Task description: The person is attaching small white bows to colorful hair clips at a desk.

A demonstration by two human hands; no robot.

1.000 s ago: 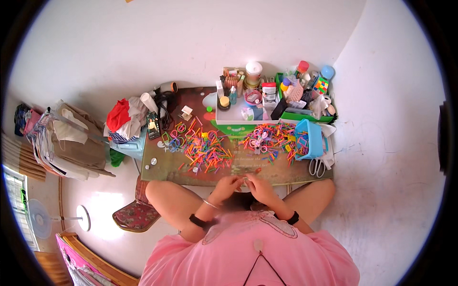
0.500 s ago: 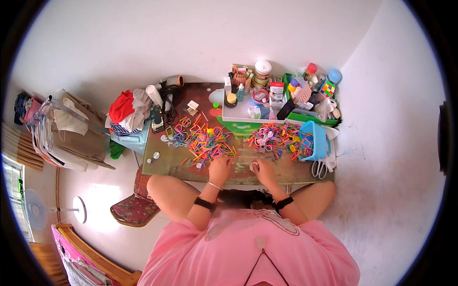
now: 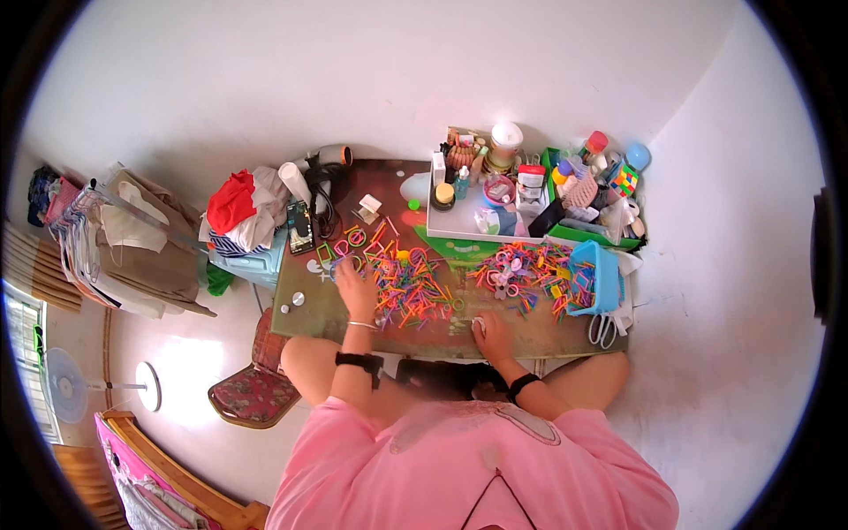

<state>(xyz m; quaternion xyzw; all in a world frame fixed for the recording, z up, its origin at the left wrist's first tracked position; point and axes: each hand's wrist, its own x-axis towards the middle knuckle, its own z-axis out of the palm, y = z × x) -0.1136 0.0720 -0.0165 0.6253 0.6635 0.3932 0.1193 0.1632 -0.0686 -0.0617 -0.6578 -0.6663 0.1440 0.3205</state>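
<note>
My left hand (image 3: 356, 293) reaches over the left side of the table, fingers stretched out at a cluster of coloured plastic shapes, rings and squares (image 3: 355, 237). Its fingertips are partly lost among them. Just right of this hand lies a heap of thin coloured plastic sticks (image 3: 415, 287). A small green ring (image 3: 458, 305) sits at the heap's right edge. My right hand (image 3: 495, 339) rests closed near the front edge, around a small white thing (image 3: 479, 325) that I cannot make out. Beyond it spreads a second heap of coloured plastic pieces (image 3: 517, 268).
A light blue basket (image 3: 601, 278) lies tipped at the right, with scissors (image 3: 602, 330) beside it. At the back stand a white tray (image 3: 468, 235) of bottles and jars and a green box (image 3: 609, 240) of odds and ends. A phone (image 3: 300, 228) and small silver discs (image 3: 298, 299) lie at left.
My left hand has moved left and away from me, from beside the right hand to the plastic shapes. The green ring now shows at the heap's edge. My right hand stays near the front edge.
</note>
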